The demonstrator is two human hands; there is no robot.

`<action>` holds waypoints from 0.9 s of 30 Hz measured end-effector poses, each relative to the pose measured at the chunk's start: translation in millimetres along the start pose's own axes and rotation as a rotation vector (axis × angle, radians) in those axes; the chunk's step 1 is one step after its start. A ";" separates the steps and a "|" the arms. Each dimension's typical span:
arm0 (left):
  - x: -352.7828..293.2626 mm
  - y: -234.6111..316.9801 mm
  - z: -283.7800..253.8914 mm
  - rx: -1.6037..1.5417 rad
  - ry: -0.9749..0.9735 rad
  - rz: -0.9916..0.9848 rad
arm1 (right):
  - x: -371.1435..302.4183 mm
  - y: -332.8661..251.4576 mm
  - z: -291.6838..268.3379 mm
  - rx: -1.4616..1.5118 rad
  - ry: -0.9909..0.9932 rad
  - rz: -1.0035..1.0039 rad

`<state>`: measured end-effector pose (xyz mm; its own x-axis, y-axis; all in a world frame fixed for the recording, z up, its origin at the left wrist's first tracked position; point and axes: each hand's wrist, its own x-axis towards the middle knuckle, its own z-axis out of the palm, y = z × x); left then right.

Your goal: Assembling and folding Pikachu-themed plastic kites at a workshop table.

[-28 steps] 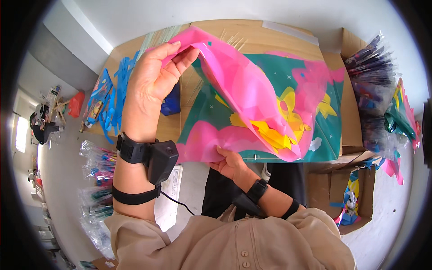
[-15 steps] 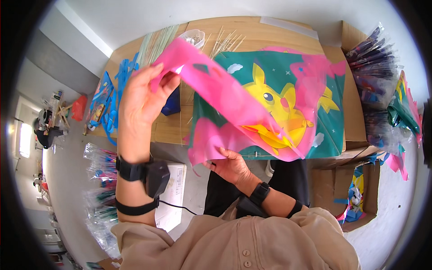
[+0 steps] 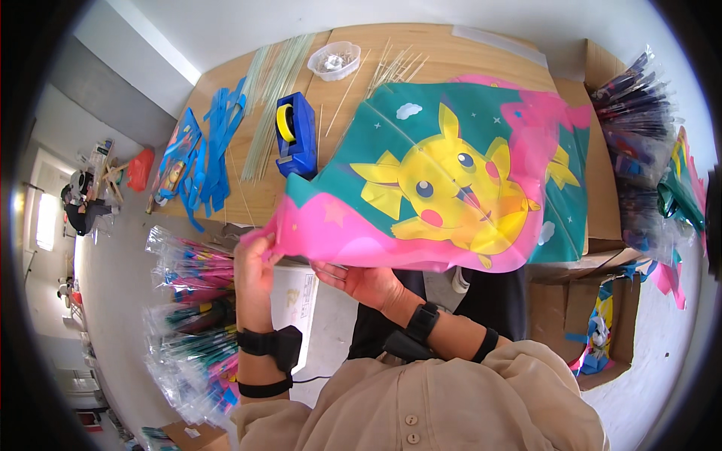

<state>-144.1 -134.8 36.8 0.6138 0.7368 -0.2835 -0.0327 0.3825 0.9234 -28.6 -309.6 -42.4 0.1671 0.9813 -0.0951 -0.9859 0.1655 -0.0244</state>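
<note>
A thin printed kite sheet, green and pink with a yellow cartoon animal, lies spread over the near part of the table and overhangs its front edge. My left hand pinches the pink corner at the sheet's near left. Just under the near pink edge is my right hand, palm up, its fingers stretched toward my left hand; its thumb is hidden. A blue tape dispenser with a yellow roll stands beyond the sheet's left side.
Thin pale rods and blue strips lie left on the table. Behind stands a clear tub. Bagged bundles sit below left, more bundles at the right. An open cardboard box is low right.
My left hand has come down and toward me, laying the raised pink flap flat; the cartoon print and tape dispenser now show fully. My right hand stays near the front edge, fingers now straighter.
</note>
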 end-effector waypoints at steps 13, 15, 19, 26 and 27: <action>4.7 -48.1 6.7 -0.527 -0.255 -0.027 | -17.3 -8.7 7.0 -0.066 -0.052 -0.046; 0.0 -12.5 41.9 -0.412 -0.100 -0.009 | -23.1 -14.2 8.2 -0.078 0.033 -0.094; 4.7 31.7 65.4 -0.347 -0.152 0.134 | -40.4 -29.7 7.6 -0.032 0.179 -0.284; 20.5 100.3 121.2 -0.190 -0.281 0.275 | -105.8 -126.7 -4.2 -0.019 0.315 -0.743; 24.4 112.2 128.0 -0.176 -0.358 0.270 | -114.1 -136.7 4.9 0.049 0.414 -0.807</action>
<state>-31.9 -145.3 166.7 0.7973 0.5959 0.0956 -0.3419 0.3155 0.8852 87.1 -443.7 -23.3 0.7875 0.4533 -0.4176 -0.5655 0.8008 -0.1972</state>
